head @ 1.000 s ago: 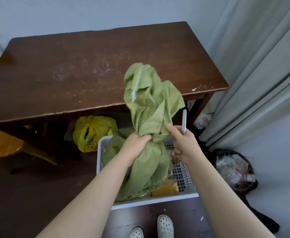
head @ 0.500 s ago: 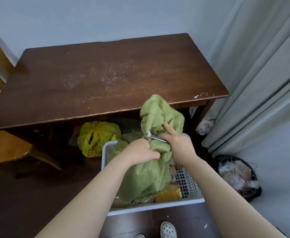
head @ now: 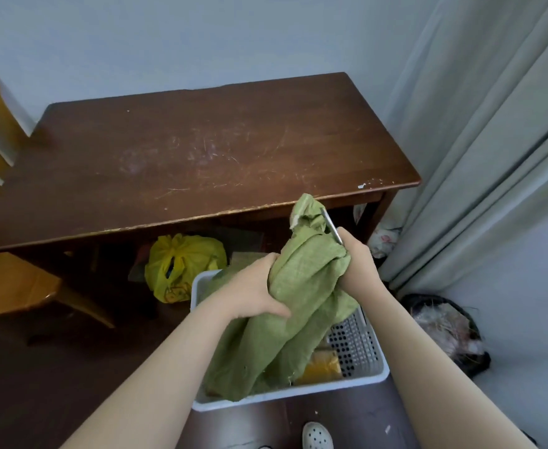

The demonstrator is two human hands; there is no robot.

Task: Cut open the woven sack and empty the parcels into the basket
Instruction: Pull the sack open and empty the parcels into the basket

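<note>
A crumpled green woven sack (head: 298, 286) hangs bunched over the white perforated basket (head: 356, 345) on the floor, its lower end lying inside it. My left hand (head: 253, 293) grips the sack's middle from the left. My right hand (head: 356, 264) presses against the sack's right side and holds a thin metal blade (head: 331, 226) pointing up beside the sack's top. An orange-yellow parcel (head: 321, 367) shows in the basket under the sack; anything else inside is hidden.
A dark wooden table (head: 201, 150) stands just behind the basket, a yellow plastic bag (head: 181, 267) beneath it. A wooden chair (head: 10, 286) is at the left. Curtains (head: 480, 157) hang at the right above a black bin (head: 444, 328). My shoe (head: 318, 435) is by the basket's front edge.
The sack has been gathered down from a tall loose bundle into a tighter roll. My right hand moved to its right side, the blade now pointing up past the top.
</note>
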